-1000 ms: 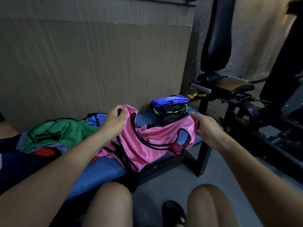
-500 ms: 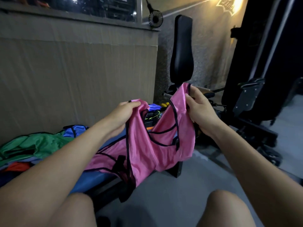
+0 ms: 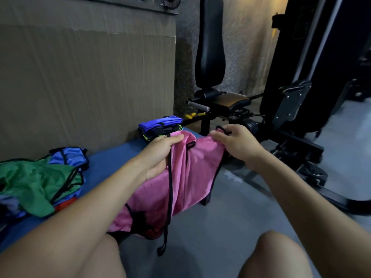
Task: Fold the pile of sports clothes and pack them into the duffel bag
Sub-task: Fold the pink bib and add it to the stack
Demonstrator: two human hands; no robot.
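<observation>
Pink vest (image 3: 192, 169): your left hand (image 3: 160, 155) and right hand (image 3: 234, 141) each grip its top edge, fingers curled, above the bench (image 3: 112, 157).

Both hands hold a pink shirt (image 3: 192, 169) mid-frame: left hand (image 3: 160, 155), right hand (image 3: 234, 141). Green clothes (image 3: 30, 183) lie at left.

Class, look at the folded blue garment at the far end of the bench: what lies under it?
Under the folded blue garment sit dark folded clothes with neon-yellow trim, stacked on the blue bench. The pink vest covers the stack's near edge, so its lowest layers are hidden.
</observation>
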